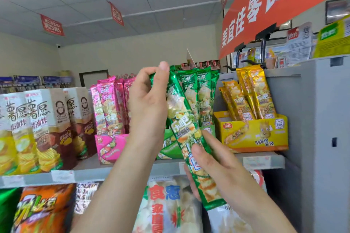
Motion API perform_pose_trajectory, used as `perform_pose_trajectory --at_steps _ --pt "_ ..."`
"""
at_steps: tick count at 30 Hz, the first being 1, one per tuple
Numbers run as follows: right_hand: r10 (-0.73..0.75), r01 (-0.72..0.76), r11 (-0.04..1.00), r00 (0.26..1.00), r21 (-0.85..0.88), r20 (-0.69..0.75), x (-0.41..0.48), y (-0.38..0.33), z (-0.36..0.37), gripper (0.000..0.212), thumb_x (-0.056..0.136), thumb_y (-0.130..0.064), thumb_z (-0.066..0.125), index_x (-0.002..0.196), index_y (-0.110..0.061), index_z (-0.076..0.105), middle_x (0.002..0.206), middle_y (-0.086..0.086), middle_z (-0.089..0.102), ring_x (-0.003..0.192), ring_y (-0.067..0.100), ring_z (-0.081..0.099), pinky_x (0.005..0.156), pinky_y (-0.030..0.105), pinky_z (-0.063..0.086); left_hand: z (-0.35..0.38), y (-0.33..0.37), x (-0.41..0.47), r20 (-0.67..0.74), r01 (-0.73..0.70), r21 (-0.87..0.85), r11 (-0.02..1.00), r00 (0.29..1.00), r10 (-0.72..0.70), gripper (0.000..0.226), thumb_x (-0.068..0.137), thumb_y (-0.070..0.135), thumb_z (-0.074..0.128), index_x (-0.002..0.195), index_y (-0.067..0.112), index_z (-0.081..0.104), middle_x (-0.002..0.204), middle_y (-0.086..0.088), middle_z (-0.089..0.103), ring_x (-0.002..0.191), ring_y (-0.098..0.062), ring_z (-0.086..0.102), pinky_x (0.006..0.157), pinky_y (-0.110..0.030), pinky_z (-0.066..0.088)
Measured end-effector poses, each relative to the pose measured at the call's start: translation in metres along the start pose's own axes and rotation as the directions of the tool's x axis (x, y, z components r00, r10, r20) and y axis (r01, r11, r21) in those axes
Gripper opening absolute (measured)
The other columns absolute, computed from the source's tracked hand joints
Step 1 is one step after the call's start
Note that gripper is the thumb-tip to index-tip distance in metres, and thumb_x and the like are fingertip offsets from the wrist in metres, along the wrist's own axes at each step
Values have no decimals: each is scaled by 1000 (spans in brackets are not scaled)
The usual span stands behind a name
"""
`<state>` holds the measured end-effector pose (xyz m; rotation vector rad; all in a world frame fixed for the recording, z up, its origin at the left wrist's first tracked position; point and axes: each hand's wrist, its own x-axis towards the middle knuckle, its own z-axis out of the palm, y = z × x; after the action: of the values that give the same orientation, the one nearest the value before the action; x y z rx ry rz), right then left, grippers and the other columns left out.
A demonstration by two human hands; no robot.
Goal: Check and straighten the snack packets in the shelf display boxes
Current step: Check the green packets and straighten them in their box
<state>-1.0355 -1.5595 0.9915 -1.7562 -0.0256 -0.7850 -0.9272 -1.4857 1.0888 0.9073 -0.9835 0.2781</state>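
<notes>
I hold a long green snack packet (pixel 186 130) tilted in front of the top shelf. My left hand (pixel 147 100) pinches its top end, thumb up. My right hand (pixel 210 166) grips its lower end from the right. Behind it, more green packets (pixel 202 92) stand upright in a green display box (pixel 169 145), partly hidden by my left arm. To the left stands a pink display box (pixel 109 147) with pink packets (pixel 108 104). At the right, a yellow display box (pixel 253 134) holds leaning yellow packets (pixel 250 94).
Tall brown and white chip boxes (pixel 47 128) fill the shelf's left part. The grey shelf edge (pixel 85 175) carries price labels. Large snack bags (pixel 166 204) hang below. A grey side panel (pixel 318 138) closes the right. A red banner (pixel 274 5) hangs overhead.
</notes>
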Motion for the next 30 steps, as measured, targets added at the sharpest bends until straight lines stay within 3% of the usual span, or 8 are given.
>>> perform_pose_trajectory --at_steps 6,13,17,21,22,23,26,30 --pt "-38 33 998 996 -59 -75 -15 -2 16 25 72 -73 53 83 -90 37 99 -68 36 101 -43 29 75 -14 24 1 -2 -18 40 200 -183 963 980 -195 58 77 39 74 110 -2 51 62 -7 63 60 -25 48 65 -45 36" --pt "-30 35 999 978 23 -204 -25 -1 16 17 78 -61 47 73 -71 61 78 -58 50 82 -39 43 65 -12 29 6 -11 -45 67 207 -162 965 978 -198 29 84 27 75 97 13 53 69 -10 64 47 -10 54 56 -23 47" --pt "55 -38 997 962 71 -267 -28 -6 14 12 67 -67 47 64 -73 58 78 -52 56 81 -37 46 60 -10 33 7 -17 -63 137 296 -189 936 952 -273 76 74 34 79 125 -10 42 64 -8 66 61 -18 56 64 -34 49" --pt "-108 113 994 954 0 -280 -26 1 15 41 81 -68 47 95 -31 62 99 -3 41 100 -3 34 80 32 27 3 -21 -71 141 339 -111 934 936 -323 71 69 55 72 105 -5 58 84 -13 69 74 -24 63 70 -39 52" --pt "-162 155 987 947 -47 -278 -26 5 16 48 85 -68 47 97 -24 63 65 -19 38 61 -2 30 55 11 21 1 -20 -71 115 353 -109 929 933 -341 73 66 58 71 104 -3 59 89 -14 67 78 -26 62 74 -48 53" --pt "-204 185 978 935 -92 -291 -25 11 17 43 86 -65 48 98 -28 67 82 -7 70 75 1 63 67 13 48 0 -20 -70 87 353 -117 928 935 -344 69 67 56 71 100 -3 58 86 -13 62 75 -25 58 70 -51 51" --pt "-267 212 959 901 -188 -342 -29 22 21 36 84 -58 55 116 -42 62 101 -15 70 92 0 64 76 14 47 -4 -16 -63 7 293 -155 943 955 -295 23 79 39 66 74 16 63 68 -3 54 63 -16 50 54 -32 44" --pt "-334 233 920 888 -315 -316 -39 28 26 44 87 -53 55 130 -42 52 118 -12 63 110 9 61 84 16 47 -6 -7 -52 -49 286 -213 934 952 -303 36 78 50 65 89 16 67 86 -5 68 81 -20 63 73 -40 51"
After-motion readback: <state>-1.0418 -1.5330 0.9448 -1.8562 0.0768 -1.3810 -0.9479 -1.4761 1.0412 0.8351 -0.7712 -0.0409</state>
